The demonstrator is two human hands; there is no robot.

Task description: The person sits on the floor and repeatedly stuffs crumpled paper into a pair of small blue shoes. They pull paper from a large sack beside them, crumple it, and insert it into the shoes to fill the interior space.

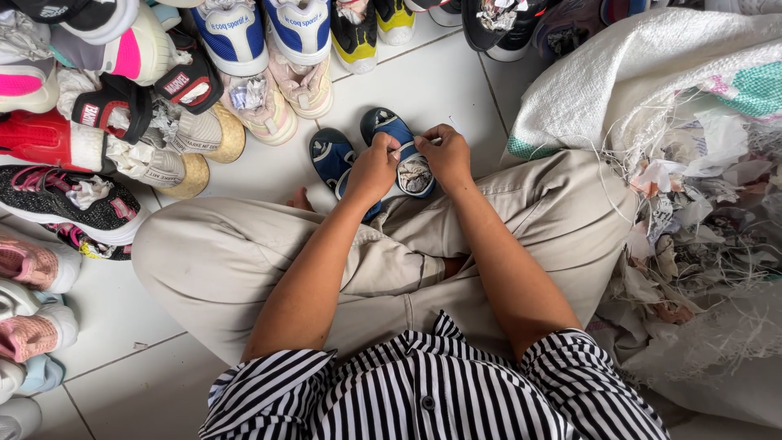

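I sit cross-legged on a white tiled floor. Two small blue children's shoes lie in front of my knees. My right hand (446,155) and my left hand (372,169) both pinch the strap area of the right-hand blue shoe (389,126), which is stuffed with crumpled paper (416,174). The other blue shoe (331,157) lies just to its left, partly under my left wrist.
Several sneakers and sandals, many stuffed with paper, crowd the left side and the top, among them a blue-and-white pair (265,33) and a black knitted shoe (69,204). A large white woven sack (652,73) and a heap of torn paper and fibres (709,236) fill the right.
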